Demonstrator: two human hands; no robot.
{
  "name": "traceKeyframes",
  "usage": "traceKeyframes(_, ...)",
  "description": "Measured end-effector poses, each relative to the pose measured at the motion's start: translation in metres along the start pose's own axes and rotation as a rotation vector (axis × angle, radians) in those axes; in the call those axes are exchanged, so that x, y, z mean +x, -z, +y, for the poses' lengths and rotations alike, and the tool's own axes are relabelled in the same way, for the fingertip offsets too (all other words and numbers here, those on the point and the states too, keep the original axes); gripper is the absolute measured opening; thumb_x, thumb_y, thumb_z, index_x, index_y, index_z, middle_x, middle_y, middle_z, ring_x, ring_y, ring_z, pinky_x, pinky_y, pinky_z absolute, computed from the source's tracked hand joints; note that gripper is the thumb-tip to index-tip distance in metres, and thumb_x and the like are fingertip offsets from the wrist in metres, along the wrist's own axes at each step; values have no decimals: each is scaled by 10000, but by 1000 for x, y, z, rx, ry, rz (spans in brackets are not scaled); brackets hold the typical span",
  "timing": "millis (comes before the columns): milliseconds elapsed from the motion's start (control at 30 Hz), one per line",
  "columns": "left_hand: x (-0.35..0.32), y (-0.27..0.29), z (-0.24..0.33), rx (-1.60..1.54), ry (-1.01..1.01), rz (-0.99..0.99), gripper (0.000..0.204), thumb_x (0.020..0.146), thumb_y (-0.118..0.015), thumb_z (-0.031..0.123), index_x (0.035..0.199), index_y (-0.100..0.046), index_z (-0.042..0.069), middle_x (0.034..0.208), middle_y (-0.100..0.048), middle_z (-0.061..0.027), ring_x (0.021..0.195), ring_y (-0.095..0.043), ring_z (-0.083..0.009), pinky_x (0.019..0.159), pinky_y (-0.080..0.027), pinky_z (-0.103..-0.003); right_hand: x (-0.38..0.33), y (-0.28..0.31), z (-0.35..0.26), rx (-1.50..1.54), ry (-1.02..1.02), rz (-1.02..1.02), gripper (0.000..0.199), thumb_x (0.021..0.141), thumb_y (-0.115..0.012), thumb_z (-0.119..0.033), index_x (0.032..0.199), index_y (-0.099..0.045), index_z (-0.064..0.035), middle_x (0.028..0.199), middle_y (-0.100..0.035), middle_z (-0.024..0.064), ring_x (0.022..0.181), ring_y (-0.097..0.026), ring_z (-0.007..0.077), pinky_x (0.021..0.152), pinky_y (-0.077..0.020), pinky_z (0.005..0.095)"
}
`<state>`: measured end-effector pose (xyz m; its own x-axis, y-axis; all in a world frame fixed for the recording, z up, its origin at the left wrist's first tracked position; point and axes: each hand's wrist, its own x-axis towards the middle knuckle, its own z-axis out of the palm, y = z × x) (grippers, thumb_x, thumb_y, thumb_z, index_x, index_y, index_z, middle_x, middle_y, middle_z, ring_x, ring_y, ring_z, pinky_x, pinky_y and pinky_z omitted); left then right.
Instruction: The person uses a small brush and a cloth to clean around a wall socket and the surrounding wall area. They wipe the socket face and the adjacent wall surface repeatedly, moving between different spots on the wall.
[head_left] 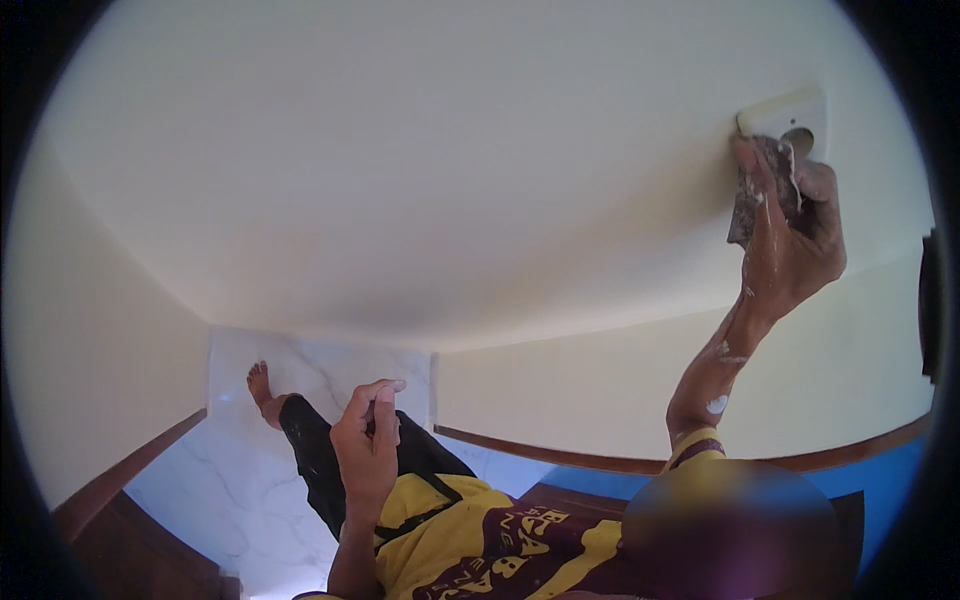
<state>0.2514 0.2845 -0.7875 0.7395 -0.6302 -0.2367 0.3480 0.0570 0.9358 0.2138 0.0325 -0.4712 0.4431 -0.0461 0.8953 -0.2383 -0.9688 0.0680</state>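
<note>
My right hand (795,235) is raised at the upper right, its fingers closed round a dark grey, dusty sheet that looks like folded sandpaper (741,215). It presses against the pale wall at the lower edge of a white wall plate (785,112) with a round opening. White smears mark my right wrist and forearm. Low in the middle, my left hand (368,435) is held in front of my body, away from the wall. Its fingers are curled in, with thumb and index finger close together; whether anything is inside them is hidden.
A wide cream wall (420,170) fills the upper view and meets side walls at left and right. Below lies a pale marbled floor (230,500), with my bare foot (259,382) on it. Brown wood (140,545) stands at the lower left; a dark object (929,305) is at the far right.
</note>
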Motion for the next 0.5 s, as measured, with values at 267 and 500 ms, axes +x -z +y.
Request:
traceKeyframes(267, 2, 9, -6, 18, -3, 27, 209, 1098, -560, 158, 1136, -710, 17, 686, -519, 42, 590, -433, -27, 538, -320, -223, -12, 10, 15, 58, -76, 12, 194, 822, -850, 66, 917, -714, -35, 914, -718, 14, 777, -663, 90, 723, -560, 218)
traceKeyframes(500, -1, 6, -4, -12, 8, 30, 199, 1100, -556, 147, 1136, -706, 22, 707, -492, 54, 588, -402, -25, 538, -302, -221, -4, 53, 43, 183, -189, 122, 218, 804, -831, 114, 925, -736, -41, 930, -731, 87, 889, -703, 153, 814, -596, 271)
